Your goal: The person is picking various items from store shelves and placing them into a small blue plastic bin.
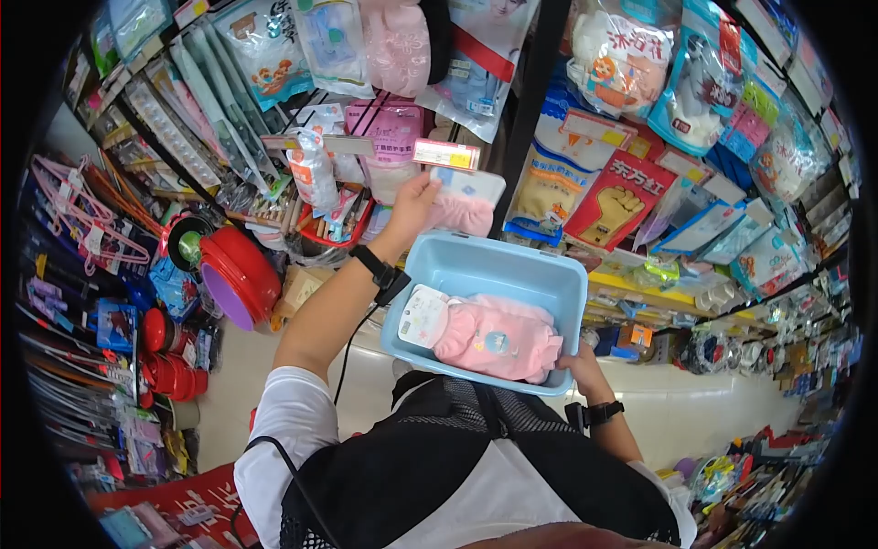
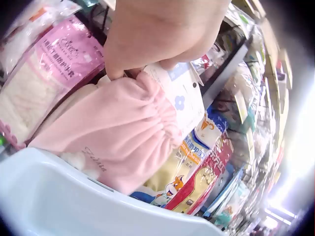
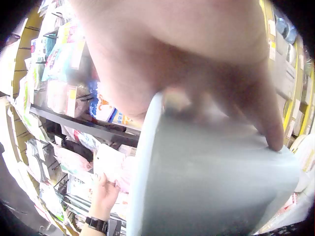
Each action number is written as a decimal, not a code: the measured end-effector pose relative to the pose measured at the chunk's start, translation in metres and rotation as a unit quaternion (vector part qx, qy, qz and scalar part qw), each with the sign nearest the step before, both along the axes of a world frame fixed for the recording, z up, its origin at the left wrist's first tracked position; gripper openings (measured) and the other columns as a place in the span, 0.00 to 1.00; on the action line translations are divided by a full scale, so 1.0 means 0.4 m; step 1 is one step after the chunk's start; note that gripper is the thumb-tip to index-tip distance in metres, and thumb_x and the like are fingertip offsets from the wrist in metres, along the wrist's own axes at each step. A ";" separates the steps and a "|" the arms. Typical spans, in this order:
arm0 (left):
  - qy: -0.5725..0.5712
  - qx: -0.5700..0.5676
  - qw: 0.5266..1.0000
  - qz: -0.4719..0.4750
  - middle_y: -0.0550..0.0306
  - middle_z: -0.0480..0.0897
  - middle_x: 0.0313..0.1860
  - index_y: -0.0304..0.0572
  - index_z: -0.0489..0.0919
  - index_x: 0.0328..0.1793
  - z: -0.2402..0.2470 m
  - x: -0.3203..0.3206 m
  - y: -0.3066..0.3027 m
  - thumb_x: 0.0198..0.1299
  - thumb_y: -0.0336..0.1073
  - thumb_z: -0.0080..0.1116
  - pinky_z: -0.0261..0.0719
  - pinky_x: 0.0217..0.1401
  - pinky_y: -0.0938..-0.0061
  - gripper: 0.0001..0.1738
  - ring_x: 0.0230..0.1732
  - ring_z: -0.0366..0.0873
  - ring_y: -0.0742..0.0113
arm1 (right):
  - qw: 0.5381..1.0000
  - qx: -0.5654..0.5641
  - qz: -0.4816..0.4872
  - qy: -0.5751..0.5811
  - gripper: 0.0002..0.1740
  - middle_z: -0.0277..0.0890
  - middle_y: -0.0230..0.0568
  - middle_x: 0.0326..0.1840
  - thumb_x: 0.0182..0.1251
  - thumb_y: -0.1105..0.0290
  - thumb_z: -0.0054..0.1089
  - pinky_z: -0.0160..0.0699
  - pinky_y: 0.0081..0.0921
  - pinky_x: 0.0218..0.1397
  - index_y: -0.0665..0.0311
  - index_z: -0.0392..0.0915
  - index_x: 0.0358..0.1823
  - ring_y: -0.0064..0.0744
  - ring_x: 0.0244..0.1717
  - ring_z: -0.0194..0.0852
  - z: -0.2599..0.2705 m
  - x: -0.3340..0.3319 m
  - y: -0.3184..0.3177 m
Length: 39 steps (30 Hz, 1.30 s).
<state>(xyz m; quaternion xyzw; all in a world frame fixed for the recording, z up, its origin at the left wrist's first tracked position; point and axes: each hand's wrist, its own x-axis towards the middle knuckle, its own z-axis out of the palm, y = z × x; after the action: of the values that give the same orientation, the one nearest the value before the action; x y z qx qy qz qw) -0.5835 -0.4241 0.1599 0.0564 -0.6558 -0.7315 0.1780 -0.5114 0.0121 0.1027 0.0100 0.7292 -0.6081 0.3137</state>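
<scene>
My left hand (image 1: pixel 418 209) pinches the carded top of a pink fabric item (image 1: pixel 463 216), just beyond the far rim of a light blue basket (image 1: pixel 439 261). In the left wrist view the left hand (image 2: pixel 165 34) holds this gathered pink cloth (image 2: pixel 115 130) by its white card (image 2: pixel 184 101), over the basket rim (image 2: pixel 98 191). My right hand (image 1: pixel 588 373) grips the basket's near right side; the right wrist view shows the right hand (image 3: pixel 197 64) curled over the basket wall (image 3: pixel 206 172). Inside the basket lies another pink item (image 1: pixel 498 334) with a white tag (image 1: pixel 422 316).
Hanging packets fill the rack ahead, among them a red glove packet (image 1: pixel 620 199) and a pink packet (image 1: pixel 389 137). Red basins (image 1: pixel 240 270) and pink hangers (image 1: pixel 82 210) are at the left. Pale floor (image 1: pixel 229 366) shows below.
</scene>
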 end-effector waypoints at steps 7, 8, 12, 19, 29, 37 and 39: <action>0.068 -0.265 0.962 -0.004 0.55 0.85 0.45 0.29 0.79 0.52 0.171 0.198 0.107 0.72 0.31 0.48 0.75 0.51 0.78 0.13 0.46 0.80 0.71 | 0.999 -0.010 -0.041 0.004 0.22 0.77 0.35 0.35 0.41 0.84 0.54 0.77 0.26 0.40 0.69 0.76 0.44 0.31 0.36 0.77 -0.021 0.001 0.055; 0.071 -0.269 0.960 -0.002 0.55 0.85 0.45 0.29 0.79 0.52 0.196 0.227 0.120 0.72 0.31 0.48 0.75 0.51 0.78 0.13 0.46 0.80 0.71 | 0.999 -0.005 -0.037 -0.003 0.22 0.77 0.35 0.35 0.41 0.84 0.54 0.77 0.26 0.40 0.69 0.76 0.44 0.31 0.36 0.77 -0.028 0.004 0.067; 0.219 0.027 0.970 0.099 0.50 0.79 0.59 0.33 0.74 0.61 0.306 0.285 0.180 0.73 0.31 0.45 0.77 0.59 0.69 0.15 0.56 0.79 0.62 | 0.999 -0.011 -0.047 -0.005 0.20 0.76 0.36 0.34 0.42 0.84 0.55 0.76 0.26 0.39 0.69 0.75 0.42 0.31 0.36 0.77 -0.044 0.012 0.077; 0.033 0.318 0.940 0.116 0.55 0.80 0.55 0.36 0.71 0.63 0.173 0.345 0.283 0.70 0.28 0.51 0.81 0.52 0.72 0.17 0.51 0.80 0.69 | 1.000 -0.027 0.009 -0.012 0.21 0.77 0.37 0.35 0.41 0.84 0.55 0.76 0.27 0.39 0.70 0.76 0.43 0.32 0.36 0.77 -0.048 -0.012 0.028; -0.242 -0.020 0.970 -0.004 0.48 0.83 0.36 0.30 0.70 0.56 -0.093 0.513 0.100 0.62 0.28 0.56 0.86 0.30 0.73 0.17 0.31 0.83 0.67 | 0.999 -0.005 0.038 -0.016 0.23 0.79 0.38 0.37 0.39 0.83 0.54 0.74 0.25 0.44 0.72 0.78 0.44 0.32 0.39 0.77 -0.035 -0.039 -0.049; -0.234 -0.225 0.946 0.007 0.51 0.82 0.28 0.31 0.75 0.43 -0.185 0.488 -0.085 0.67 0.35 0.56 0.83 0.24 0.74 0.11 0.27 0.83 0.68 | 0.999 -0.015 0.043 0.016 0.22 0.76 0.34 0.36 0.40 0.81 0.55 0.73 0.24 0.43 0.71 0.77 0.44 0.29 0.36 0.75 -0.008 -0.008 -0.203; -0.259 -0.132 0.957 -0.008 0.50 0.82 0.30 0.30 0.75 0.45 -0.171 0.497 -0.127 0.68 0.35 0.56 0.84 0.25 0.74 0.11 0.28 0.83 0.67 | 0.999 -0.015 0.037 0.030 0.23 0.77 0.34 0.36 0.41 0.81 0.54 0.74 0.23 0.43 0.71 0.77 0.45 0.29 0.37 0.75 0.000 0.015 -0.262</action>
<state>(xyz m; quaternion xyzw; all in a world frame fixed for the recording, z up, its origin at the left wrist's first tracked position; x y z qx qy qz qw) -0.3848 -0.4749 0.0915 0.2150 -0.7707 -0.5998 0.0019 -0.5053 -0.0929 0.1029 -0.0402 0.7288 -0.6070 0.3142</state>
